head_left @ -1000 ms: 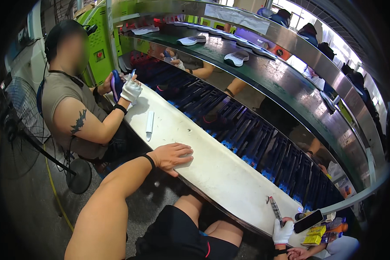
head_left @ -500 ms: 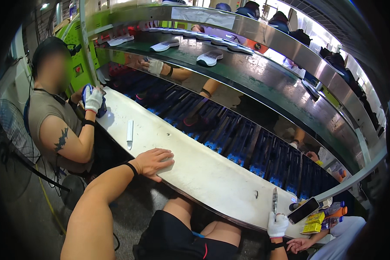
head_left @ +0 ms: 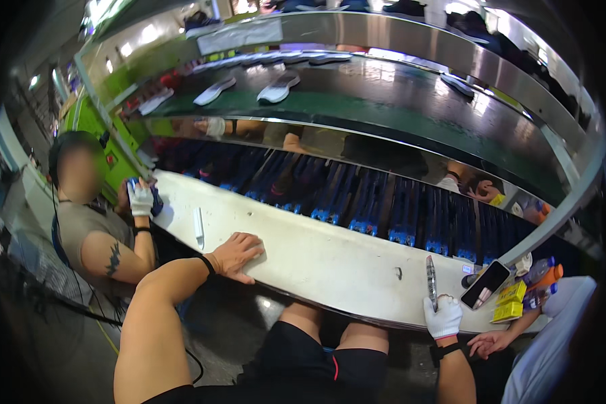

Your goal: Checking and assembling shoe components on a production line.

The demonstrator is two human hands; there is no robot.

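Note:
My left hand [head_left: 234, 257], bare, lies on the near edge of the long white worktop [head_left: 323, 259], its fingers spread and holding nothing. A black band circles that wrist. On my right hand [head_left: 443, 316] is a white glove. Its fingers are closed around a slim, pen-like tool [head_left: 431, 279], grey and dark with a reddish tip, that points away from me over the worktop. Just right of this hand lies a dark-screened phone [head_left: 485, 285]. A white bar-shaped piece [head_left: 198, 227] rests beyond my left hand, and a small dark mark or scrap [head_left: 398, 273] shows nearer the right.
At left, a person [head_left: 104, 229] holds a blue shoe [head_left: 156, 200]. Pale shoe soles [head_left: 278, 87] sit on the green shelf [head_left: 357, 111]. Dark blue slatted rails [head_left: 357, 202] run behind the worktop. Yellow boxes [head_left: 510, 303], bottles [head_left: 542, 269] and another person's hand [head_left: 489, 343] are at right.
My view has tilted and shifted, so more of my right forearm shows. My left hand stays on the worktop. My right hand still grips the pen-like tool beside the phone.

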